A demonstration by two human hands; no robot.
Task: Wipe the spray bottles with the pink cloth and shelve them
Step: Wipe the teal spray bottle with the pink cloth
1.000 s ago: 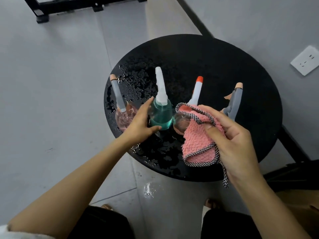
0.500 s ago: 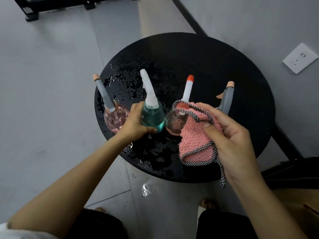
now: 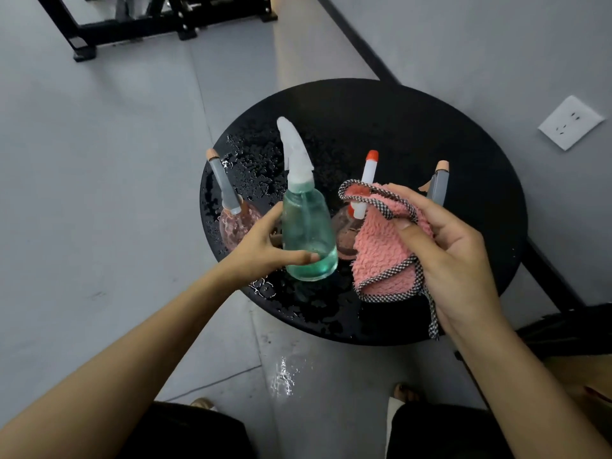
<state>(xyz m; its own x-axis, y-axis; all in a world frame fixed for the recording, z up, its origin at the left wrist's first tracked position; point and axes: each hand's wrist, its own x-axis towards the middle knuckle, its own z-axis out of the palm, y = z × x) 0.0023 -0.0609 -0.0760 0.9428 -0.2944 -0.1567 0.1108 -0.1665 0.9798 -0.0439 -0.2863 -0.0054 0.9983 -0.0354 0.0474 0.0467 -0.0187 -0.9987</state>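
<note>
While the left hand [image 3: 261, 253] grips the green spray bottle [image 3: 306, 226] by its base above the wet black counter [image 3: 430, 127] near 7 o'clock, the right hand [image 3: 457, 260], at 4 o'clock, clutches the pink cloth [image 3: 381, 253], which should wrap the bottle fully and wipe downward.

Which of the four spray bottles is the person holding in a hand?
The green bottle with the white sprayer; the left hand grips it. No hand grips the other three.

grey floor [image 3: 99, 193], wall socket [image 3: 570, 122], black frame [image 3: 159, 24]
</note>
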